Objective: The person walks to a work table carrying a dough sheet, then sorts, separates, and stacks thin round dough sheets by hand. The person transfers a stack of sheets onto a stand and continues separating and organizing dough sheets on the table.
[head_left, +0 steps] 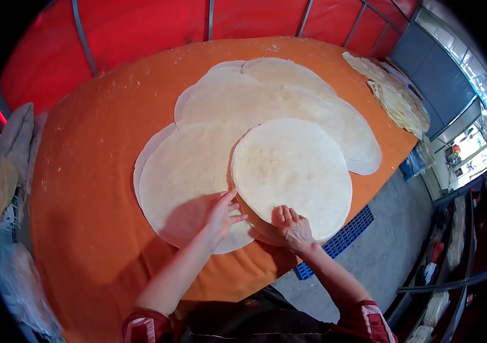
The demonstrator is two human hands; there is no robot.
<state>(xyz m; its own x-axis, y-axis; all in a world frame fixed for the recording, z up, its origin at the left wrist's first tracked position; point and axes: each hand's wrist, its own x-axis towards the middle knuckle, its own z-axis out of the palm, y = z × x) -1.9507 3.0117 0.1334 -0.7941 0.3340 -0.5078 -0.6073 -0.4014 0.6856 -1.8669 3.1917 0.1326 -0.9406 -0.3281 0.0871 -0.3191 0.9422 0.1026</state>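
Note:
A stack of thin round flatbreads [292, 171] lies over other large pale flatbreads [186, 163] spread overlapping on an orange-covered table [92, 188]. My left hand [220, 217] is at the stack's left lower edge, fingers apart, with the index fingertip against the rim. At the near edge of the stack, my right hand [292, 227] has its fingers curled on top of the bread. Its thumb is hidden, and the stack's edge appears gripped there. How many sheets it holds does not show.
More folded flatbreads [395, 100] lie at the table's far right corner. A blue plastic pallet [343, 234] is on the grey floor beside the table. Shelves [449, 280] with bundles stand to the right. Clear plastic bags [26, 286] hang at the left edge.

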